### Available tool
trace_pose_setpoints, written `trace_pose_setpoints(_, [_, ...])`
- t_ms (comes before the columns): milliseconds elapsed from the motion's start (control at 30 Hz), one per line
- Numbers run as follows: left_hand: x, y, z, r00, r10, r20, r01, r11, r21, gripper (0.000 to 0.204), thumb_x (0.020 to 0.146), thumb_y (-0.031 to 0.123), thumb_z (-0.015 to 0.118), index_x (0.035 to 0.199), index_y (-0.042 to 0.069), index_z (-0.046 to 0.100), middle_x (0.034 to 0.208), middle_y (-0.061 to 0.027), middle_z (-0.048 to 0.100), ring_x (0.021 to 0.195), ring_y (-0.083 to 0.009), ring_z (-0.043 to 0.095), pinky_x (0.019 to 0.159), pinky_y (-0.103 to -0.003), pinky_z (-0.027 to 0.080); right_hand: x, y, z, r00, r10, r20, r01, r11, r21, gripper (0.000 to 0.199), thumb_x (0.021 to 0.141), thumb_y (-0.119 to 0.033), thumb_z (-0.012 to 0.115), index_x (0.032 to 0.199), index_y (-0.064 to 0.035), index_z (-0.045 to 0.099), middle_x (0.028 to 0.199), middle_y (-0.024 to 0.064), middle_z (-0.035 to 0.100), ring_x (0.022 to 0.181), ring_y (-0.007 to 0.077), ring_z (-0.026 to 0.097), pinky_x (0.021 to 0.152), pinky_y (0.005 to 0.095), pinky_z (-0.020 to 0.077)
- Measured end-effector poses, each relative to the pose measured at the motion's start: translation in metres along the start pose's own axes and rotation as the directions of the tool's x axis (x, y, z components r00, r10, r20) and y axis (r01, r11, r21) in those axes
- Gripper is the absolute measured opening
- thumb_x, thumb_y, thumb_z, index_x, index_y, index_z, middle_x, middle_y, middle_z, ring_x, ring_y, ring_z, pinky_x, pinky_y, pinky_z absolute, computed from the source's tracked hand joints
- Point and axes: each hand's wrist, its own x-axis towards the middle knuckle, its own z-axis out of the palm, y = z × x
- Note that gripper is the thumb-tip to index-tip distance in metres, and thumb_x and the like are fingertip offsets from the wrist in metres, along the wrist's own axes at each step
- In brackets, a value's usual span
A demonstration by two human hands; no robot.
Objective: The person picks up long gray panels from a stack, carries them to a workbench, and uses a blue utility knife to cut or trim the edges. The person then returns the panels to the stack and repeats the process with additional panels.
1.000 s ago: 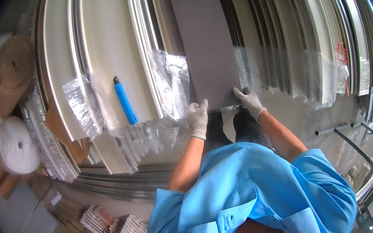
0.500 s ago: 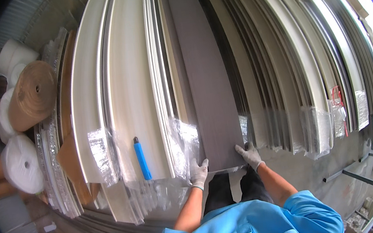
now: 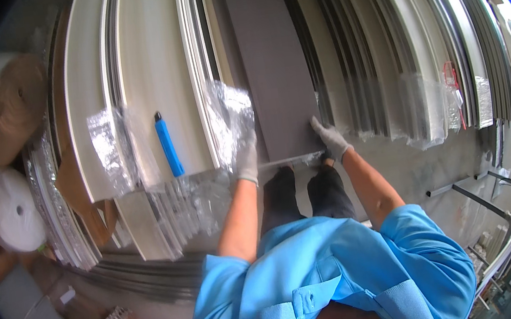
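A long dark grey-brown board (image 3: 275, 61) lies lengthwise among other panels, its near end in front of me. My left hand (image 3: 246, 159), in a whitish glove, is closed on the board's left edge near that end; its fingers are partly hidden by crumpled clear plastic film (image 3: 231, 114). At the right edge my right hand (image 3: 332, 140), gloved too, grips the board with the thumb on its top face and the other fingers out of sight. To the left, a blue cutter with a black tip (image 3: 168, 146) rests on a pale panel (image 3: 153, 63).
Several pale and dark long profiles (image 3: 384, 61) lie on the right, their near ends wrapped in clear film. Brown rolls (image 3: 18, 106) and white rolls (image 3: 16, 211) stand at the left. A metal frame (image 3: 481, 202) juts in at the lower right.
My view has tilted, so the panels, cutter and hands sit higher in the picture and more of my blue shirt shows. Both hands remain on the board's near end.
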Motion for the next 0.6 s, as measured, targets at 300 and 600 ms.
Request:
trace_pose_setpoints(300, [-0.036, 0.033, -0.013, 0.994, -0.097, -0.051, 0.08, 0.961, -0.264, 0.067, 0.095, 0.04, 0.069, 0.144, -0.002, 0.049, 0.147, -0.0119, 0.051, 0.136, -0.0251, 0.045, 0.115, -0.036, 0.032, -0.041, -0.037, -0.04, 0.967, -0.215, 0.134, 0.25, 0.891, -0.378, 0.092, 0.089, -0.076, 0.052, 0.126, 0.0067, 0.063, 0.126, 0.0202, 0.064, 0.118, 0.025, 0.061, 0.099, 0.0357, 0.0462])
trace_pose_setpoints(600, [-0.071, 0.085, -0.027, 0.975, -0.172, -0.14, 0.101, 0.908, -0.406, 0.061, 0.093, 0.034, 0.073, 0.136, -0.006, 0.056, 0.143, -0.0157, 0.055, 0.133, -0.0238, 0.049, 0.113, -0.035, 0.036, -0.06, -0.062, -0.031, 0.841, -0.356, 0.407, 0.065, 0.814, 0.577, 0.101, 0.086, -0.078, 0.053, 0.152, -0.0043, 0.036, 0.143, 0.0144, 0.051, 0.132, 0.0274, 0.048, 0.109, 0.0422, 0.0417])
